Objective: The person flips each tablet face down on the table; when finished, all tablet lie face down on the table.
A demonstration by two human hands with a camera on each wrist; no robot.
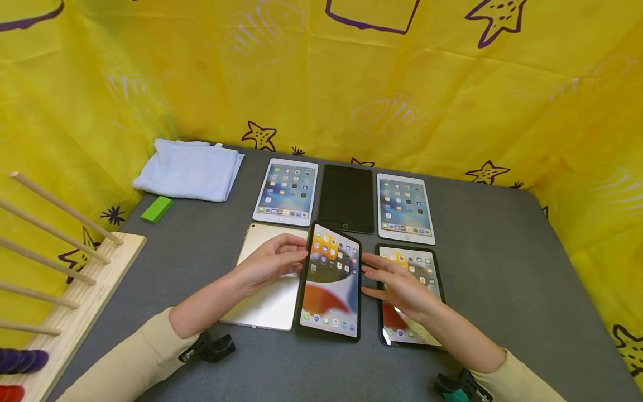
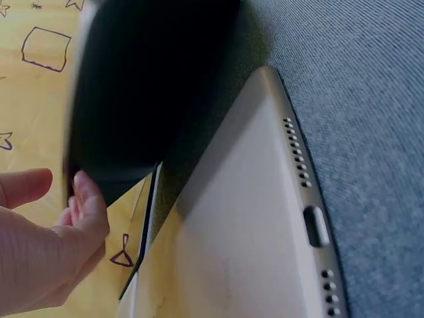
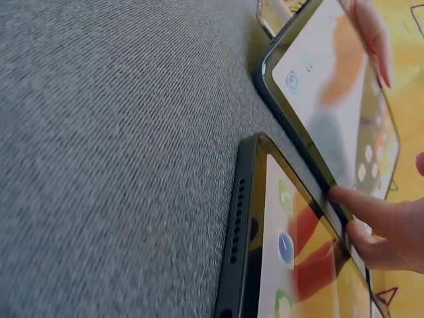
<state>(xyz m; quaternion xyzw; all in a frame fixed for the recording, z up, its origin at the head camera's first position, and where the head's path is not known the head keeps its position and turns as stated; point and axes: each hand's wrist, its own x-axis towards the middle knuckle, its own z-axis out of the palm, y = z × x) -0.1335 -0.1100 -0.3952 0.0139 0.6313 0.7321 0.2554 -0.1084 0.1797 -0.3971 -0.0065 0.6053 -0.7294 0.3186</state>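
A dark-framed tablet with a lit home screen stands tilted in the front row, its left edge raised; the left wrist view shows its dark back. My left hand holds that raised edge, thumb on the screen side and fingers behind. At the opposite, lower edge, my right hand touches the frame with extended fingertips. Beneath my left hand a gold tablet lies face down. Under my right hand lies another dark-framed tablet, screen lit.
Behind lie a white tablet, a black tablet with a dark screen and another white tablet. A folded blue cloth and green block are at the back left. A wooden peg rack stands on the left.
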